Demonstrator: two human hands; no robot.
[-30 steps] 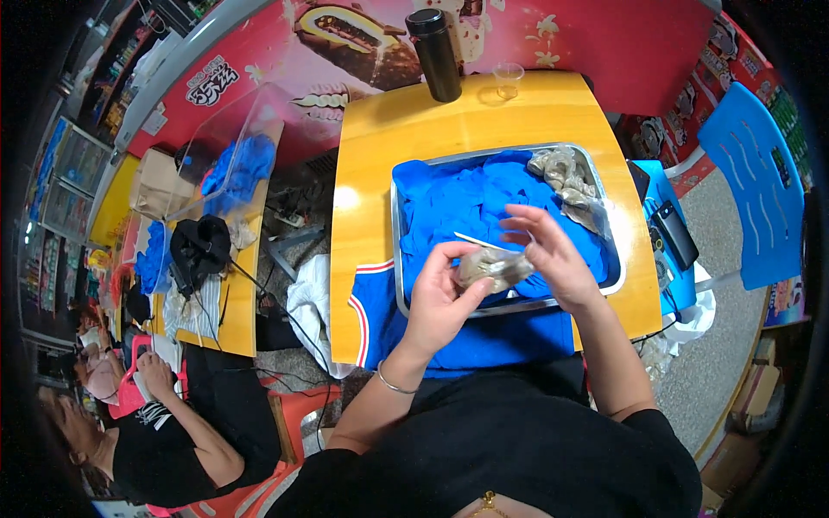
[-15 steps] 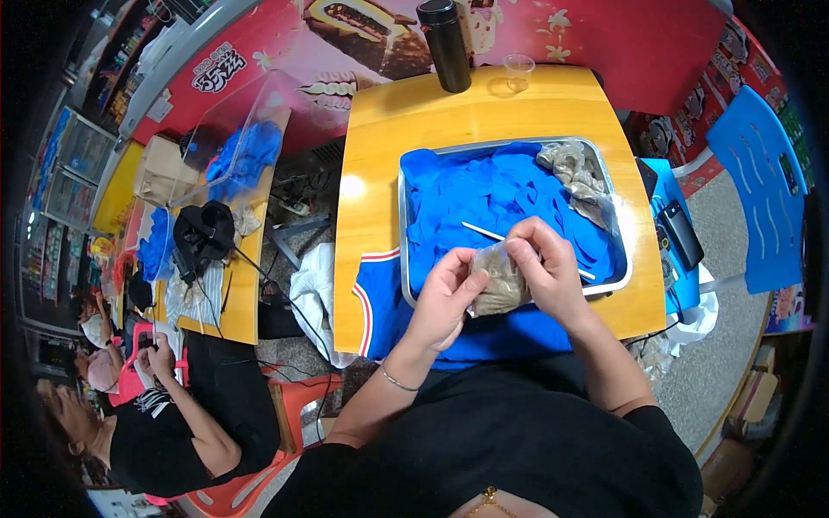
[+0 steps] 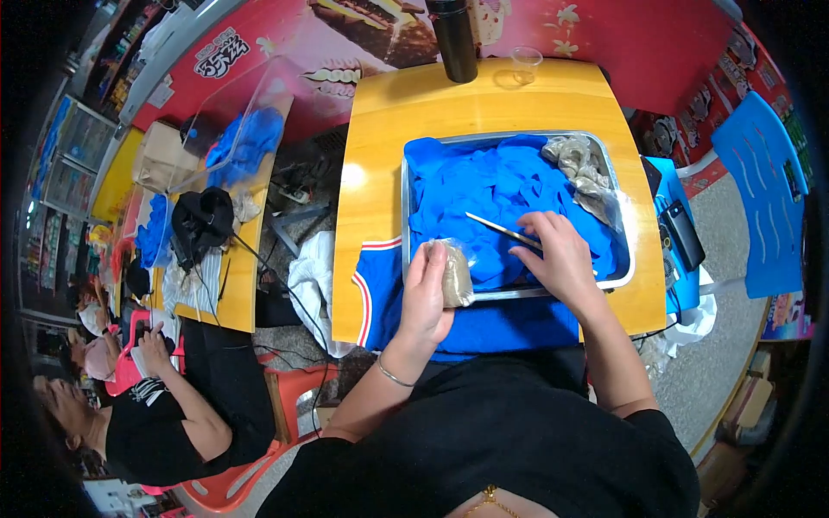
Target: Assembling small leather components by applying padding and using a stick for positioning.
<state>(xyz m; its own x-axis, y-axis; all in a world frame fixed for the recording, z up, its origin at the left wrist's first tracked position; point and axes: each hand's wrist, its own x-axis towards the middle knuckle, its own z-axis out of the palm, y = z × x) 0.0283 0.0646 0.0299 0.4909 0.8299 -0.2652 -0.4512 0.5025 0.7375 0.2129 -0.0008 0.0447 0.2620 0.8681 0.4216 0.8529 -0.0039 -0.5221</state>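
Note:
A small clear plastic bag with grey-brown contents is in my left hand, thumb and fingers closed on its left side. My right hand reaches over the metal tray, thumb and forefinger apart on either side of a thin stick with a pale tip. The stick lies across a heap of blue fabric pieces, its right part hidden under the hand. In the tray's far right corner sits another crumpled clear bag with grey-brown contents.
Beneath the tray is a yellow table, with blue cloth at its near edge. A dark bottle and clear cup stand at the back. On the left, another person sits by a second table; a blue chair is right.
My hands have moved apart. The bag has gone left with my left hand, while my right hand has left it and come down around the stick, which lies about where it was.

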